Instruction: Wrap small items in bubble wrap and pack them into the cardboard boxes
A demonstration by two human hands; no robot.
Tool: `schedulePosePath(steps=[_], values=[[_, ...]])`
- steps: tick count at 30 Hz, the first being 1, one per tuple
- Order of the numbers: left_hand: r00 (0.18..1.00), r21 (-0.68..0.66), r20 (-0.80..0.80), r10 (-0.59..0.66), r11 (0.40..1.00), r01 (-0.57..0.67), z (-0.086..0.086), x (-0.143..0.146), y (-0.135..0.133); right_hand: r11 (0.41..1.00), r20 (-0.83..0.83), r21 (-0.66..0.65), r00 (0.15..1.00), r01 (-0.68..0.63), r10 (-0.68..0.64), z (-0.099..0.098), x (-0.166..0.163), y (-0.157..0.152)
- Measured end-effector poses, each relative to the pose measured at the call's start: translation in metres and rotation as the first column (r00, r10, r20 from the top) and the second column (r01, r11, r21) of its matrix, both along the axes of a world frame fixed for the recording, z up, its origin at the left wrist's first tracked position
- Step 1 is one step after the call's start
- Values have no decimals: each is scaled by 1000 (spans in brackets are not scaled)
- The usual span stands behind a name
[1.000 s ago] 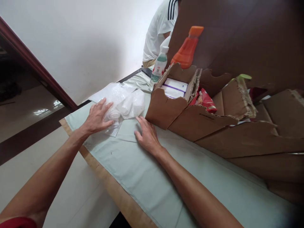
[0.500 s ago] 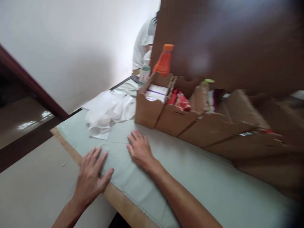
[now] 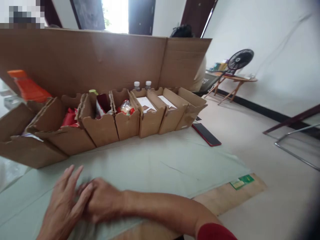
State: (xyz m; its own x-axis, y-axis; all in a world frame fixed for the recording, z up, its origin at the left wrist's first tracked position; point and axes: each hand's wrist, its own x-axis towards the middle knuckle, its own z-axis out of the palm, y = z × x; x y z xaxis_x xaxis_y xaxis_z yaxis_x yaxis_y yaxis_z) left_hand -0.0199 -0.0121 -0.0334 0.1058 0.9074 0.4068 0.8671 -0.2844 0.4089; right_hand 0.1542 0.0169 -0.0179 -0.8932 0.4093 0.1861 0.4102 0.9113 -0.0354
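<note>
1. The left hand [image 3: 60, 203] has its fingers extended and spread, its thumb against the right hand [image 3: 106, 201].
2. The right hand's fingers are blurred and partly hidden; whether they grip anything cannot be told.
3. Both hands are over the pale green cloth [image 3: 155, 166] covering the desk [image 3: 222, 198], in front of the row of cardboard bins [image 3: 127, 128].
4. A black-faced smartphone [image 3: 207, 134] lies near the row's right end.

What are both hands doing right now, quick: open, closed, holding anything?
Left hand: open, fingers extended, no object visible in it.
Right hand: blurred and partly hidden at the left; open or closed cannot be told.
</note>
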Motion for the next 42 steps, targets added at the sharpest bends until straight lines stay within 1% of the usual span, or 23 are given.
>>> schedulePosePath(steps=[1,2,3,4,5,6,8,12,14,16,18,21,23,24,26,29,33,36,38,39,40,41,42], values=[[999,13,-7,-43,999,43,0,21,14,995,-62,-45,994,90,-93,-1,30,10],[997,14,-16,-76,997,76,-2,41,26,961,-107,-118,959,249,-261,-3,61,18],[994,7,-32,-104,995,104,-5,59,36,900,-114,-185,901,394,-417,-4,92,22],[989,-10,-64,-133,991,133,-9,76,43,844,-111,-214,846,492,-521,-5,120,22],[979,-39,-114,-169,985,165,-14,90,48,806,-103,-238,811,542,-576,-7,145,17],[962,-68,-176,-208,978,199,-19,101,49,784,-94,-248,792,569,-604,-9,164,9],[915,-104,-295,-275,961,255,-29,114,45,783,-86,-257,793,567,-603,-13,187,-18],[868,-58,-381,-319,945,322,-40,106,26,844,-116,-272,855,462,-506,-15,192,-73],[864,-51,-382,-327,941,334,-40,98,19,885,-138,-308,904,349,-404,-12,197,-85],[868,-73,-370,-330,942,327,-34,98,17,884,-172,-348,905,312,-388,-8,212,-81],[879,-99,-329,-346,938,333,-25,110,25,832,-201,-369,838,415,-507,-4,236,-62],[887,-86,-250,-389,921,380,-10,150,52,675,-159,-337,667,657,-728,-1,275,-19],[878,-66,-236,-417,908,413,-6,185,72,592,-113,-300,588,748,-801,-3,294,3],[863,-72,-248,-440,897,437,-5,203,80,568,-99,-286,566,771,-818,-6,300,8],[809,-115,-304,-504,862,494,-9,231,87,561,-89,-273,561,781,-823,-12,306,5],[722,-160,-390,-571,815,558,-17,248,72,596,-76,-238,597,767,-799,-19,305,-25],[635,-121,-436,-638,740,661,-19,242,26,618,-52,-240,625,749,-778,-20,300,-70],[557,-77,-459,-692,656,751,-16,239,-6,610,-51,-280,623,741,-781,-16,299,-83],[524,-39,-470,-710,609,792,-15,241,-18,630,-80,-309,641,712,-764,-14,307,-80],[515,-22,-472,-716,593,805,-15,242,-22,621,-104,-315,624,718,-774,-13,316,-76],[510,-6,-472,-719,581,814,-16,243,-24,587,-128,-313,579,747,-805,-11,329,-70],[508,9,-470,-722,571,821,-17,244,-24,524,-150,-302,503,796,-851,-9,345,-62],[507,20,-468,-724,564,825,-17,245,-24,420,-170,-284,386,862,-907,-7,364,-52]])
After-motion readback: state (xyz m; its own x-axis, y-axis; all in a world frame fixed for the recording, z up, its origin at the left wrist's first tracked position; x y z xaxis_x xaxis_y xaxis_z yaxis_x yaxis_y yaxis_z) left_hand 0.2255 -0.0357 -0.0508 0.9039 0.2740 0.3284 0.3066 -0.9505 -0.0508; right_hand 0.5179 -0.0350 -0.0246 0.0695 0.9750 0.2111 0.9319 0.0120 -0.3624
